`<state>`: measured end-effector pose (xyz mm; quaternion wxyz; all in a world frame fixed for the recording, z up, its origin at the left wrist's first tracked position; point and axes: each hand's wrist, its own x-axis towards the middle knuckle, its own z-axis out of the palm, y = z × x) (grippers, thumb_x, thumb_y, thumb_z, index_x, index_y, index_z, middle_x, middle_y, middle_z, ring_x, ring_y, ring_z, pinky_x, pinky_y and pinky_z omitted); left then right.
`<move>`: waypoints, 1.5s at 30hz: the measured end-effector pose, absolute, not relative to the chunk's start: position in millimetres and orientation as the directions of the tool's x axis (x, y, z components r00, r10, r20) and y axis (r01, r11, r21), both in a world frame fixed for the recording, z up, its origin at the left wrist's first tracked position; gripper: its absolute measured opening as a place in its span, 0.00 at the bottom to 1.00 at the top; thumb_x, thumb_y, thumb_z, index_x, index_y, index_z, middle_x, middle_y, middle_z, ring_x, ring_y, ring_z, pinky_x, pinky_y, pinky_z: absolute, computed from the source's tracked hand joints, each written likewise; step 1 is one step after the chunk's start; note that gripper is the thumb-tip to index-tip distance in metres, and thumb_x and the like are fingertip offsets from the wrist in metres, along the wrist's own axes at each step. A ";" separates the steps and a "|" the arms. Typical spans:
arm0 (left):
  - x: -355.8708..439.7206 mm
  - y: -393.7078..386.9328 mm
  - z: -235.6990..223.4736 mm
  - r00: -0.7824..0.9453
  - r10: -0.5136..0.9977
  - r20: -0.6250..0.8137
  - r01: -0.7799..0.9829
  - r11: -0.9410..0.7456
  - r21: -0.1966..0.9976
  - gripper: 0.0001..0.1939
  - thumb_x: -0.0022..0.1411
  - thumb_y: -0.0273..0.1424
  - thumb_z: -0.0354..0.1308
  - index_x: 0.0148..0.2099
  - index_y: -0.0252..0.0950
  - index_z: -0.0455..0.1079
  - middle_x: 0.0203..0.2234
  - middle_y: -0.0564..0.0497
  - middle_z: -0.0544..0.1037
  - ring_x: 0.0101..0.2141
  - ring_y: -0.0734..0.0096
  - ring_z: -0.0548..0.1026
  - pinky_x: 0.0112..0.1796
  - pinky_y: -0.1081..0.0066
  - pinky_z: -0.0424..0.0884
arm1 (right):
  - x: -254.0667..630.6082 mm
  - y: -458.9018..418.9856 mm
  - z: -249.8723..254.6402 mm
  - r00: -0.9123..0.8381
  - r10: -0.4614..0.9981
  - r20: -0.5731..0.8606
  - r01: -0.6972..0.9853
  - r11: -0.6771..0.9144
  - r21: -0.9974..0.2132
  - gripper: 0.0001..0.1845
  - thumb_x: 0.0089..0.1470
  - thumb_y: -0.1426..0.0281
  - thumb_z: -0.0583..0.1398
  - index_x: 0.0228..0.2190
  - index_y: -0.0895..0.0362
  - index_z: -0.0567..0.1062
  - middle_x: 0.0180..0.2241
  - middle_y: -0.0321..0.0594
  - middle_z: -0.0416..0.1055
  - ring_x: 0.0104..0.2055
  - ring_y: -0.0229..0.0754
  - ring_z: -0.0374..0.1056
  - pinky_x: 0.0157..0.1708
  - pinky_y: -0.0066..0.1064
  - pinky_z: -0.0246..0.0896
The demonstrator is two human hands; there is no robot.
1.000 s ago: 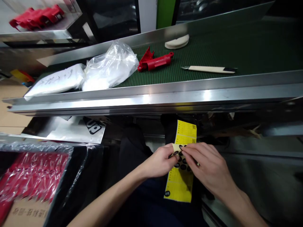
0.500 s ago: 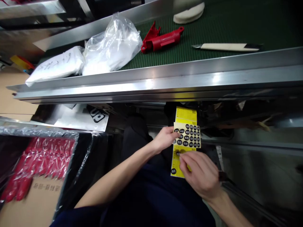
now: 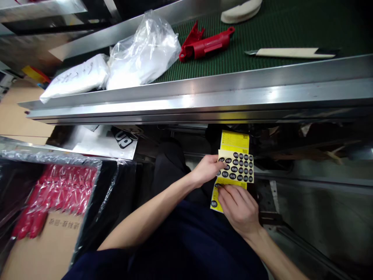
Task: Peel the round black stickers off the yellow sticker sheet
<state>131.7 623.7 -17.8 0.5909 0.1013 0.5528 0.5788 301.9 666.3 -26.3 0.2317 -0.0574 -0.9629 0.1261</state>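
My left hand (image 3: 207, 170) pinches a pale sheet of black oval and round stickers (image 3: 238, 167) at its left edge, thumb on top. Beneath that sheet runs a strip of yellow labels (image 3: 233, 142), showing above and below it. One black sticker (image 3: 214, 203) lies at the lower left corner of the strip. Just under the sheet, the closed fingertips of my right hand (image 3: 240, 208) are at a small black sticker (image 3: 218, 185) over the strip's left edge. Whether that sticker touches the label cannot be made out.
A metal rail (image 3: 186, 99) edges a green conveyor belt (image 3: 291, 31). On the belt lie a red plastic part (image 3: 210, 44), a cutter knife (image 3: 288, 53), a white pad (image 3: 241, 11) and plastic bags (image 3: 142, 54). At left, a box holds bagged red parts (image 3: 61, 190) and cardboard (image 3: 52, 241).
My right hand has shifted left and slightly up relative to the yellow strip, bringing its fingertips to the strip's left edge. My left hand keeps its hold; the whole view has shifted slightly.
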 end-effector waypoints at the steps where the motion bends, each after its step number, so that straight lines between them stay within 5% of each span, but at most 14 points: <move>1: 131.6 623.9 -17.5 -0.281 0.795 -0.537 -0.572 0.310 0.759 0.07 0.61 0.30 0.59 0.38 0.30 0.73 0.28 0.51 0.75 0.29 0.72 0.73 0.39 0.67 0.69 | 301.8 666.3 -26.3 -0.892 0.168 0.421 0.056 0.962 -0.266 0.11 0.55 0.78 0.62 0.42 0.62 0.74 0.38 0.44 0.74 0.42 0.46 0.67 0.43 0.38 0.64; 15: 132.0 622.7 -16.1 -0.285 0.806 -0.518 -0.573 0.290 0.767 0.08 0.60 0.33 0.60 0.36 0.31 0.72 0.26 0.52 0.75 0.30 0.71 0.72 0.38 0.67 0.69 | 297.6 668.0 -5.2 -0.911 0.184 0.368 0.019 0.912 -0.411 0.04 0.55 0.77 0.61 0.34 0.60 0.75 0.37 0.43 0.71 0.42 0.45 0.67 0.43 0.39 0.68; 22: 133.6 607.9 -4.7 -0.279 0.849 -0.449 -0.533 0.252 0.808 0.13 0.55 0.35 0.61 0.38 0.30 0.75 0.31 0.49 0.77 0.33 0.70 0.71 0.40 0.70 0.65 | 285.6 707.4 25.1 -0.785 0.338 0.519 0.158 0.919 -0.360 0.21 0.50 0.82 0.65 0.47 0.61 0.73 0.42 0.47 0.72 0.43 0.45 0.67 0.46 0.40 0.67; 29: 138.8 596.3 5.9 -0.263 0.875 -0.407 -0.468 0.254 0.847 0.15 0.58 0.28 0.56 0.47 0.33 0.74 0.36 0.49 0.78 0.36 0.69 0.72 0.39 0.73 0.67 | 276.7 723.4 24.3 -0.835 0.316 0.451 0.170 0.927 -0.335 0.15 0.54 0.77 0.64 0.45 0.60 0.75 0.41 0.42 0.73 0.43 0.44 0.68 0.45 0.38 0.65; 45: 138.3 594.9 -7.0 -0.219 0.931 -0.290 -0.327 0.210 0.921 0.16 0.61 0.28 0.55 0.50 0.33 0.74 0.46 0.47 0.77 0.45 0.65 0.73 0.49 0.71 0.67 | 282.8 731.7 25.5 -0.879 0.328 0.346 0.140 0.871 -0.472 0.03 0.59 0.73 0.60 0.36 0.56 0.74 0.36 0.37 0.74 0.40 0.39 0.70 0.42 0.34 0.62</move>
